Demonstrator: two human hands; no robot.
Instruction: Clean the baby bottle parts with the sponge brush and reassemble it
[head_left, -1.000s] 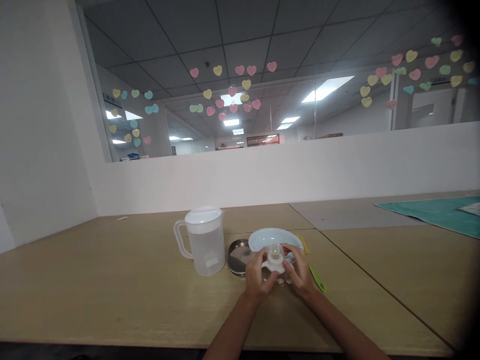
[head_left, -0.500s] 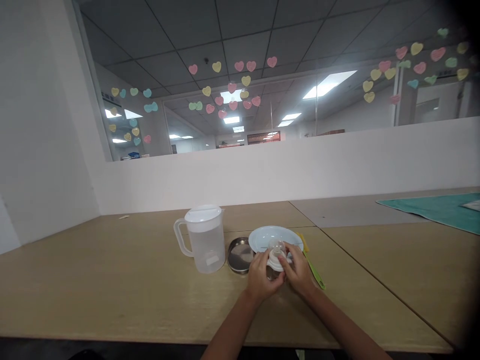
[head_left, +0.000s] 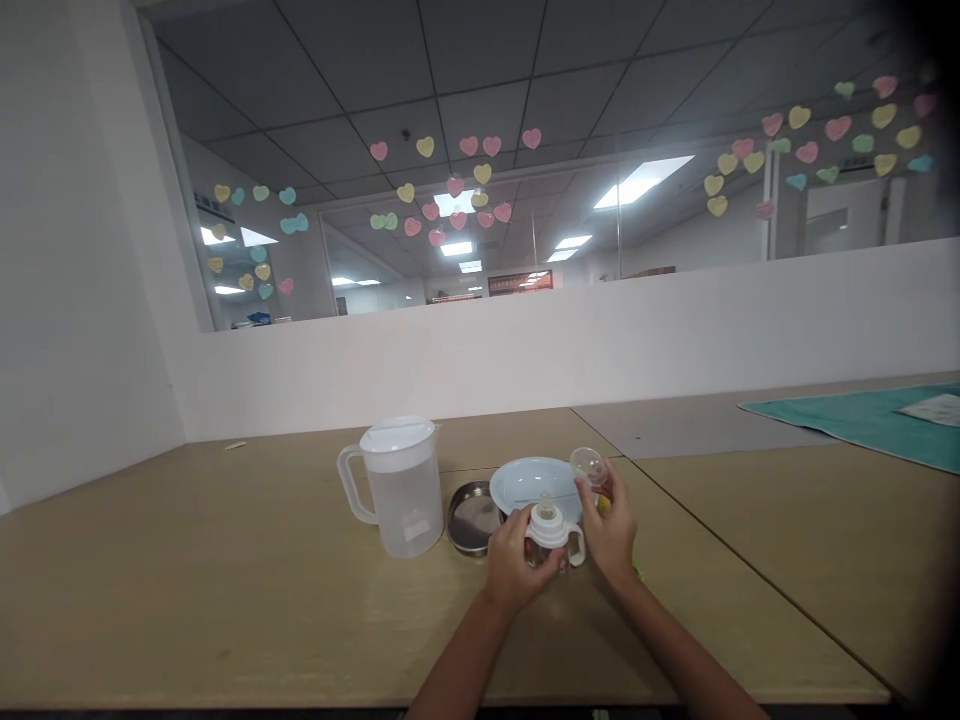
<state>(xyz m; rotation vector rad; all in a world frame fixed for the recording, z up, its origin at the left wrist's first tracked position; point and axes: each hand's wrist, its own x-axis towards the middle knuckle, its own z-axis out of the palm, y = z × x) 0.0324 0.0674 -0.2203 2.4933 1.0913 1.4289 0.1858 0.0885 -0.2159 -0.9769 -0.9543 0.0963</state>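
My left hand (head_left: 517, 562) is closed around a baby bottle (head_left: 550, 527) with a white collar, white side handles and a bare teat on top. The bottle is upright, its lower part mostly covered by my fingers. Up and to the right, my right hand (head_left: 611, 520) grips a clear dome-shaped bottle cap (head_left: 588, 466) between thumb and fingers, apart from the bottle. Just behind the bottle lies a pale blue oval bowl (head_left: 517, 480). A brush (head_left: 604, 504) with a yellow head is partly hidden behind my right hand.
To the left stands a lidded clear plastic pitcher (head_left: 409, 495). A round metal tin (head_left: 471, 520) sits between it and my left hand. At the far right a teal mat (head_left: 847, 420) covers part of the table (head_left: 262, 580). A white wall with a window rises behind.
The clear cap has come off the bottle's teat and moved up and right in my right hand. My left hand still holds the bottle.
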